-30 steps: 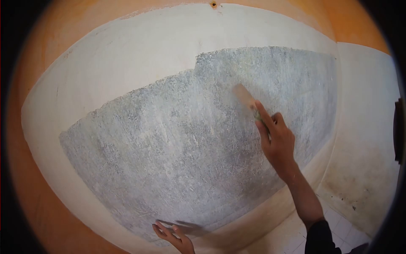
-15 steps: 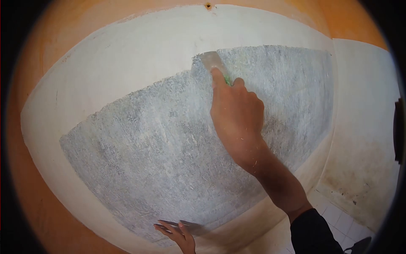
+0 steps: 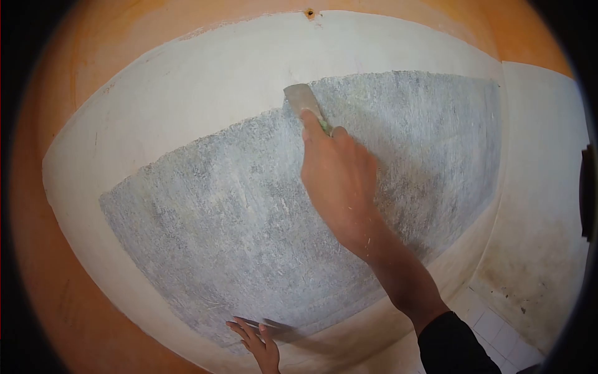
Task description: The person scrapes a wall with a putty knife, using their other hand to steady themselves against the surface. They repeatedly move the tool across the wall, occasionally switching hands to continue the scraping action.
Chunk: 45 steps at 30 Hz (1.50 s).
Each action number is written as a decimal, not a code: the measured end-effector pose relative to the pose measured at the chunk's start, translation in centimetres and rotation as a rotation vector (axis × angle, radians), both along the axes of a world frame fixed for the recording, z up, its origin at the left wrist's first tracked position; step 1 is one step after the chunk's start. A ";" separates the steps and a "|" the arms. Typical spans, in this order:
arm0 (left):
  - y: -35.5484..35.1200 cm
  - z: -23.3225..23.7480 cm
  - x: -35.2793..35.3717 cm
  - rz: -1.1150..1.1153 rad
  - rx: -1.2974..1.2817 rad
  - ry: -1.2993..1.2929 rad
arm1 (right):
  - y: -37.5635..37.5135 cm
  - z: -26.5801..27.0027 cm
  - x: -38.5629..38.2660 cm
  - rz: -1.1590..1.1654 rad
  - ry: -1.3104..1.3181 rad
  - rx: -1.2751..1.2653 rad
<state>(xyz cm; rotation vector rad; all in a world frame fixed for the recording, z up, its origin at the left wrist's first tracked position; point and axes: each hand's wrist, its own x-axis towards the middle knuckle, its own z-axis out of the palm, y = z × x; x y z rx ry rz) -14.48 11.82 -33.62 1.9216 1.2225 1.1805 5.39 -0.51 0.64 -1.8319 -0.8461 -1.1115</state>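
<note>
My right hand (image 3: pixel 339 181) is closed around a putty knife (image 3: pixel 301 98), its index finger stretched along the broad metal blade. A bit of green handle shows beside the finger. The blade lies against the wall at the upper edge of a rough grey scraped patch (image 3: pixel 218 218), where it meets the smooth whitish coating (image 3: pixel 187 93). Low in the view, my left hand (image 3: pixel 260 349) has its fingers spread close to the patch's lower edge, with dark shadow beside them.
Orange paint (image 3: pixel 112 56) surrounds the whitish area, and a small hole (image 3: pixel 309 13) sits at the top. To the right, a stained white wall (image 3: pixel 539 187) meets this one at a corner. White floor tiles (image 3: pixel 504 330) show below. A dark object (image 3: pixel 587 193) stands at the right edge.
The putty knife has shifted left along the patch's upper edge, its blade tilting further left. My right hand moved left with it. My left hand stays spread at the bottom.
</note>
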 end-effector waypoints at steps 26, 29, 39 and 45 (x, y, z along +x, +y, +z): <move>2.7 -2.8 -5.1 -0.360 0.106 -0.090 | -0.2 0.2 -0.5 -0.060 0.106 0.079; 1.9 -1.5 -4.5 -0.373 0.152 -0.125 | -1.1 0.0 -0.3 -0.086 0.049 0.065; 1.1 -1.0 -3.2 -0.306 0.106 -0.133 | -2.5 -0.7 3.3 0.050 -0.046 0.070; 0.4 -0.3 -3.0 -0.279 0.102 -0.121 | -4.1 -0.5 2.0 0.078 0.070 -0.112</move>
